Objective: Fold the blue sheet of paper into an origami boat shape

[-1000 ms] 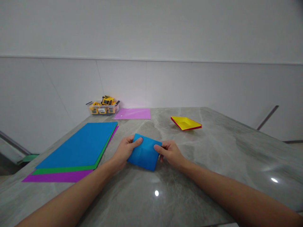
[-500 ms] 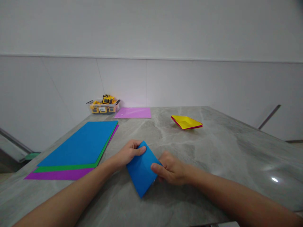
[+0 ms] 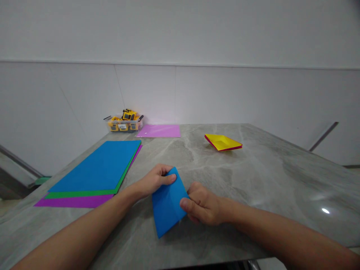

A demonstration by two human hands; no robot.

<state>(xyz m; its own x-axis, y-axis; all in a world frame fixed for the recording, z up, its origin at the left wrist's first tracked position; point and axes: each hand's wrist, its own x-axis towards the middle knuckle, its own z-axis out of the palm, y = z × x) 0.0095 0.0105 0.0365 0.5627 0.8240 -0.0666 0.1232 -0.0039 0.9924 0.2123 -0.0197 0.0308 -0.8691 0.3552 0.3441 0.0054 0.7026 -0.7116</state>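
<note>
A folded piece of blue paper (image 3: 167, 206) is held tilted above the near middle of the table. My left hand (image 3: 157, 180) pinches its upper left edge, thumb on top and fingers behind. At the right corner my right hand (image 3: 204, 204) grips the paper between the thumb and curled fingers. The underside of the paper is hidden. To the left lies a stack of coloured sheets, a blue sheet (image 3: 98, 165) on top, a green sheet (image 3: 81, 194) and a purple sheet (image 3: 73, 202) below.
A folded yellow paper (image 3: 223, 142) with a red underside sits farther back on the grey marbled table (image 3: 267, 180). By the wall, a clear plastic box (image 3: 123, 125) holds yellow toy vehicles. Beside it lies a pink-purple sheet (image 3: 159, 131).
The folded blue paper has turned slightly between my hands, its lower corner shifting left. Both hands keep their grip. The view has tilted a little.
</note>
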